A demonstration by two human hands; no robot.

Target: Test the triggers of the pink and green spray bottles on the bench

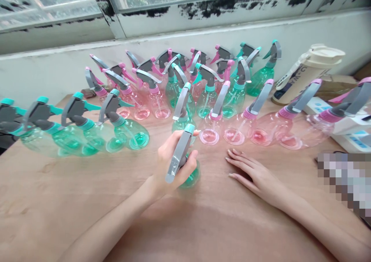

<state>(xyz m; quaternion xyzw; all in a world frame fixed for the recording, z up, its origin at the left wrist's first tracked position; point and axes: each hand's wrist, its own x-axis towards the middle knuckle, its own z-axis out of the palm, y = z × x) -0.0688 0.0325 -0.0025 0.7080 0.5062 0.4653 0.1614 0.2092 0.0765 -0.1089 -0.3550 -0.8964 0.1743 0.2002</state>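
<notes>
My left hand is wrapped round the neck of a green spray bottle with a grey and teal trigger head. The bottle is near the middle of the table, and my fingers hide part of it. Just behind it stands another green spray bottle. My right hand lies flat on the wood with its fingers stretched out, holding nothing. Closest to its fingertips is a pink spray bottle in a row of pink ones. To the left, several green spray bottles form a row.
Behind, more pink spray bottles and green ones crowd toward the wall below the window. A cream tumbler stands at the back right, near white devices. A blurred-out item lies on the wooden table at right.
</notes>
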